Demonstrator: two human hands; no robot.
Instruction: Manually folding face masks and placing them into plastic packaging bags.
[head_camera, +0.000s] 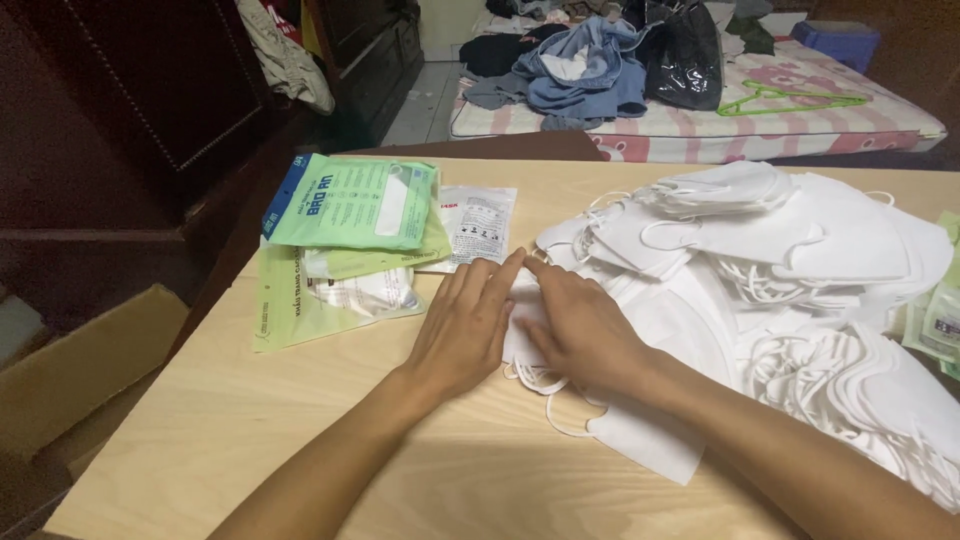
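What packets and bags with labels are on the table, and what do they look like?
Green flat plastic packet with a blue edge: top of the stack, left of the hands.
Pale green flat packets: underneath it, one showing a white mask inside.
Clear white-printed sachet: just right of the stack.
Green-edged clear packet: table's right edge, partly cut off.

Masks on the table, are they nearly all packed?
Not nearly. A few green packets lie stacked at the left. Both hands, left hand and right hand, press flat on one white mask. A big loose pile of masks waits.
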